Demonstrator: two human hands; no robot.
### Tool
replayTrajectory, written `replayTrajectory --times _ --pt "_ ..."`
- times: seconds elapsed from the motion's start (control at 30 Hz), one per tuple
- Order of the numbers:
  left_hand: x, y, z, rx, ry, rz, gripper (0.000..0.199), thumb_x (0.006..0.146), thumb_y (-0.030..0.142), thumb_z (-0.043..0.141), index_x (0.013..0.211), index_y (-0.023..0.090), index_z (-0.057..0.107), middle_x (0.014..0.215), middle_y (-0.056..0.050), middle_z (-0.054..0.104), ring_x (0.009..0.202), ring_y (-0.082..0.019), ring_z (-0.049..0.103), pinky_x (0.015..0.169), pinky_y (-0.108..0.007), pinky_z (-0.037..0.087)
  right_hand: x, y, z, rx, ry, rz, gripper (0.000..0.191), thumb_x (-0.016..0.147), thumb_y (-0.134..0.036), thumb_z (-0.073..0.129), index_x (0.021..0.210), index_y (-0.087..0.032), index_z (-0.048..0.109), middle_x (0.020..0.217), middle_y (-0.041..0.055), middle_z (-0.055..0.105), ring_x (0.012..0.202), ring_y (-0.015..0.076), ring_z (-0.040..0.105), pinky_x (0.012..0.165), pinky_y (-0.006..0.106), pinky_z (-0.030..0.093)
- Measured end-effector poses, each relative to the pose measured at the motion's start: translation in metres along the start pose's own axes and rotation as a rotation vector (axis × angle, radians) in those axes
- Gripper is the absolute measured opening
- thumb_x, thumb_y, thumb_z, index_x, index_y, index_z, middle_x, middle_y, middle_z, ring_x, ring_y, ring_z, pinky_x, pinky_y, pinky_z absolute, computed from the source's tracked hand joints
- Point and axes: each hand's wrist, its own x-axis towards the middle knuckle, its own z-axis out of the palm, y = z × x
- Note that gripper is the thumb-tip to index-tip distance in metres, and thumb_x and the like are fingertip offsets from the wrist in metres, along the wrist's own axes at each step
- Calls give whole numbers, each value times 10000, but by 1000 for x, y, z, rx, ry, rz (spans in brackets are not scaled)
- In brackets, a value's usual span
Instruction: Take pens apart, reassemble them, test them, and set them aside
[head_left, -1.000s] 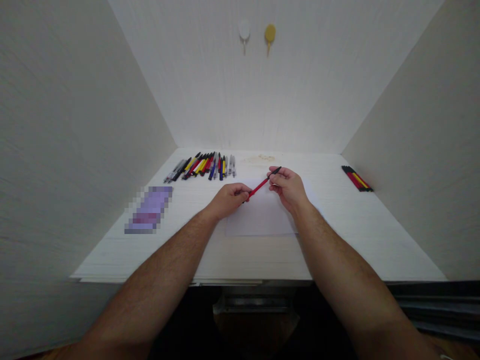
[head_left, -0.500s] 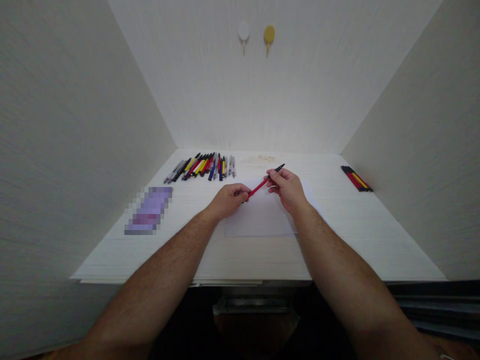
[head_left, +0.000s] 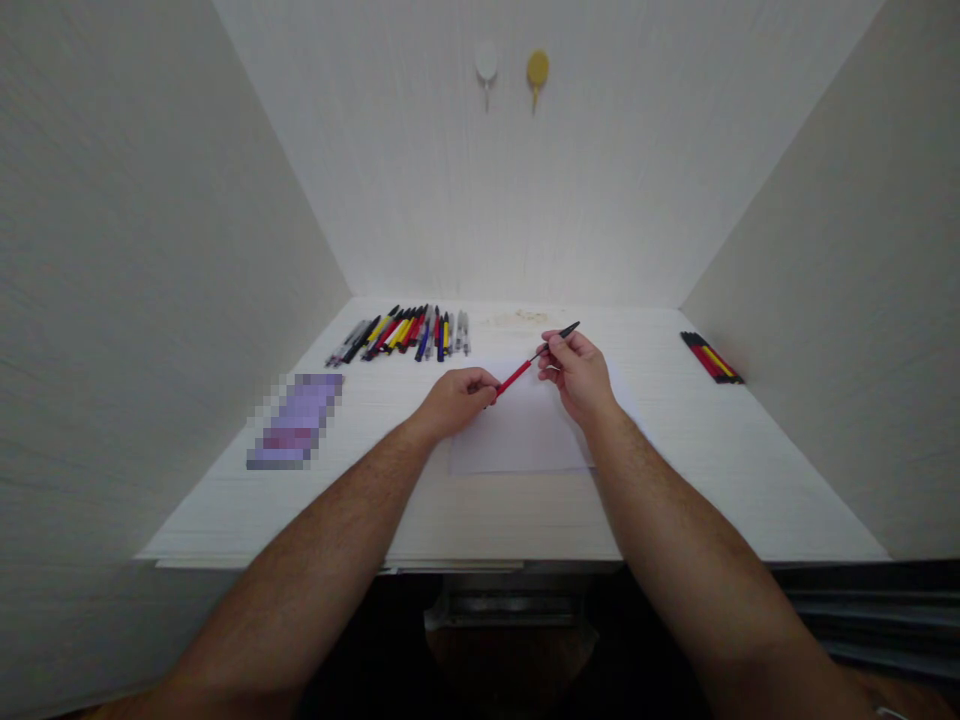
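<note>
Over a sheet of white paper point(head_left: 525, 440), my left hand point(head_left: 459, 402) pinches the red pen barrel point(head_left: 514, 377) near its lower end. My right hand point(head_left: 579, 375) grips the black end piece point(head_left: 569, 329) of the same pen between thumb and fingers. A thin dark rod, which looks like the refill, shows between the black piece and the red barrel, so the two parts stand slightly apart. The pen slants up to the right. My left fingers partly hide the barrel's lower tip.
A row of several red, yellow, blue, black and clear pens point(head_left: 409, 332) lies at the back left. Several red and yellow pens point(head_left: 712, 359) sit by the right wall. A blurred purple item point(head_left: 300, 420) lies at left. Two hooks point(head_left: 538, 70) hang on the back wall.
My right hand has moved a little up and right with the black end piece, drawing it away from the red barrel. The thin rod now shows in the gap. My left hand stays nearly still.
</note>
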Motion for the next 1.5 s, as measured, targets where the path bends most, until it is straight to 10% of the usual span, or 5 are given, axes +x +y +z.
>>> replayTrajectory --times 0.53,1.5 --pt "-1 3 2 -118 -74 70 217 682 286 661 842 140 676 699 0 635 602 -100 532 569 -219 399 -5 3 3 -7 -129 -17 315 715 -420 736 904 -195 624 762 8 655 604 114 614 544 256 520" --pt "2 -6 -2 -77 37 42 186 651 286 667 785 157 670 678 5 620 608 -110 526 561 -226 383 2 -8 -1 150 18 -92 223 788 -377 675 881 -211 560 738 -33 599 528 70 551 477 215 489"
